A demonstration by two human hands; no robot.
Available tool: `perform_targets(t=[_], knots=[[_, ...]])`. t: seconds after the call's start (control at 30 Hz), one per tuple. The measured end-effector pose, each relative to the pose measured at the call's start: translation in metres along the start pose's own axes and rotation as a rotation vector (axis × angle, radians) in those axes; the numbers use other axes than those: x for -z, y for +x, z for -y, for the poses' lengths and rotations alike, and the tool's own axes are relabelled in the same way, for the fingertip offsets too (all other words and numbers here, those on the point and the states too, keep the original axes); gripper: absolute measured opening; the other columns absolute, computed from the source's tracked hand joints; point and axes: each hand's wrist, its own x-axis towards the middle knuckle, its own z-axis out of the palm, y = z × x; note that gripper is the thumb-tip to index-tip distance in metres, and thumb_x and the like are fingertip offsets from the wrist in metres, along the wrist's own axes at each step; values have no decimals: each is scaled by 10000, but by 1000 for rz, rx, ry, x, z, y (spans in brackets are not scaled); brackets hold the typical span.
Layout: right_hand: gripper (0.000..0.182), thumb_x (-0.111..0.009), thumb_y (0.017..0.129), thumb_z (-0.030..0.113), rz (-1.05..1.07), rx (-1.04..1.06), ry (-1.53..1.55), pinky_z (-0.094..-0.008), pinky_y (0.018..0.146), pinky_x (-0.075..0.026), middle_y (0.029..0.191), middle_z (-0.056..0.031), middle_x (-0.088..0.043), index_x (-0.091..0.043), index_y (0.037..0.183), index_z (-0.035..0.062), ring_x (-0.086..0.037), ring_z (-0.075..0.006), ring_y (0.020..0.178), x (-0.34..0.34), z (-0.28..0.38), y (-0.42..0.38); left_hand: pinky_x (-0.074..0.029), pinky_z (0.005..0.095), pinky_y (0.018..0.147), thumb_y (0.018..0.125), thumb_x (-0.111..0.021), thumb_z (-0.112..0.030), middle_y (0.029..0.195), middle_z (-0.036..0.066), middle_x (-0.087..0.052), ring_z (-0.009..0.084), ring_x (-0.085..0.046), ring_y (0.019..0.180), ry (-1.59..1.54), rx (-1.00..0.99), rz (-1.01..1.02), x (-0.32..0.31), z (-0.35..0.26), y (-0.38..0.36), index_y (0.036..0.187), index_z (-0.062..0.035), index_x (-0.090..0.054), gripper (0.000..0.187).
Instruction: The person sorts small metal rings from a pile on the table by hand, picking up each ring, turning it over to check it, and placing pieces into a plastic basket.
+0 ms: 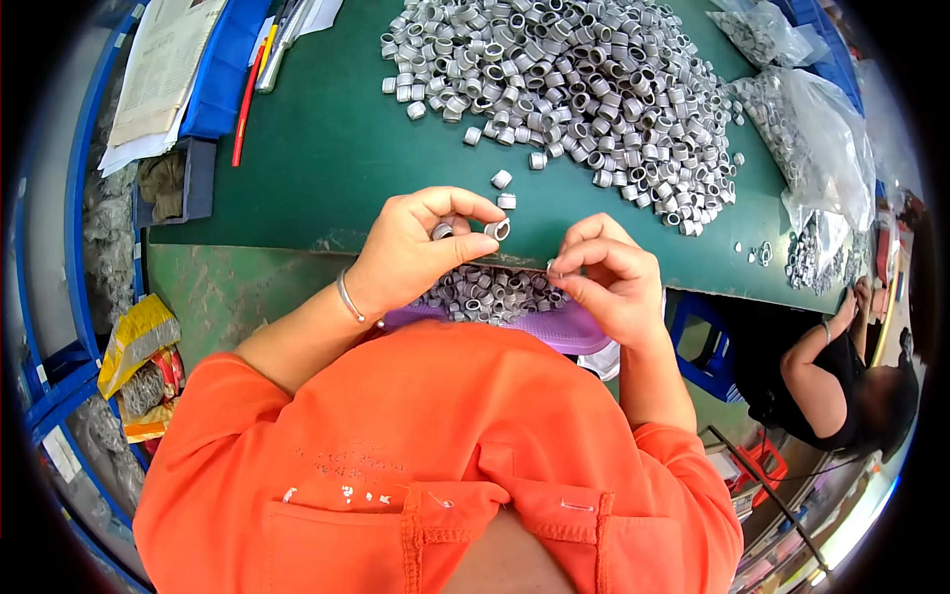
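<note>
My left hand is closed, pinching a short grey metal ring between thumb and index finger at the table's near edge. A second ring is tucked in its curled fingers. To the right, my right hand is pinched shut on a small pale, shiny piece, too small to name. The hands are apart. Two loose rings lie on the green table just beyond my left hand. Below both hands, a purple basket at my lap holds many similar rings.
A large heap of grey rings covers the far middle of the green table. Plastic bags of parts stand at right. Blue bins and a red stick are at left. A co-worker in black sits at right.
</note>
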Motion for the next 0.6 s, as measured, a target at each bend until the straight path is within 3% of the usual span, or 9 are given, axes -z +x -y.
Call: perform_targets(t=[0.03, 0.17, 0.2, 0.27, 0.3, 0.37, 0.43, 0.6], knots=[[259, -623, 685, -162, 27, 31, -177, -228, 637, -449, 898, -56, -541, -652, 877, 9, -537, -123, 764, 2, 0, -2, -441, 180, 653, 775, -683, 7, 909, 16, -636, 34, -503, 711, 17, -27, -13, 0, 1, 1, 990, 16, -642, 219], [278, -610, 680, -142, 30, -51, -250, -254, 645, -442, 897, -59, -549, -654, 893, 30, -539, -153, 789, 2, 8, -4, -437, 170, 616, 779, -689, -16, 866, -7, -637, 16, -485, 667, -10, -60, -38, -1, 3, 0, 996, 14, -650, 223], [272, -604, 677, -137, 118, -39, -371, -266, 654, -443, 894, -62, -547, -650, 887, 30, -539, -175, 794, 3, 14, -2, -441, 199, 701, 775, -684, 18, 958, 39, -625, 58, -509, 754, -11, -19, -1, 2, 2, -1, 993, 17, -628, 225], [250, -581, 690, -123, 244, -5, -498, -308, 679, -446, 885, -83, -537, -633, 884, 28, -533, -254, 811, 7, 18, 4, -441, 199, 701, 777, -683, 15, 959, 36, -624, 57, -509, 754, -8, 2, -15, 2, 1, -1, 1003, 21, -626, 233], [250, -581, 690, -123, 248, 0, -495, -308, 679, -446, 885, -83, -537, -633, 884, 28, -533, -254, 811, 6, 16, 8, -441, 198, 701, 780, -683, 11, 959, 33, -624, 56, -509, 754, -10, 32, -22, 2, 1, -2, 1013, 25, -624, 241], [239, -567, 719, -111, 71, 177, -708, -333, 688, -444, 869, -103, -531, -624, 907, 25, -530, -285, 803, 2, 10, 22, -442, 197, 711, 795, -665, 11, 966, 32, -629, 53, -509, 750, -21, 25, -7, 0, 2, -1, 1034, 27, -622, 243], [248, -597, 745, -60, -72, 338, -929, -363, 696, -449, 885, -122, -534, -601, 981, 14, -533, -309, 811, -4, -2, 42, -432, 180, 641, 817, -636, 8, 973, 37, -635, 40, -497, 712, -73, 19, -10, -4, 3, 0, 1049, 19, -608, 234], [215, -659, 741, 18, -183, 317, -1077, -384, 696, -459, 879, -130, -547, -592, 945, 14, -548, -314, 805, -17, -22, 58, -460, 200, 762, 843, -621, -15, 983, 14, -636, 45, -548, 839, -229, 57, -73, -4, -4, -2, 1057, 10, -616, 216]])
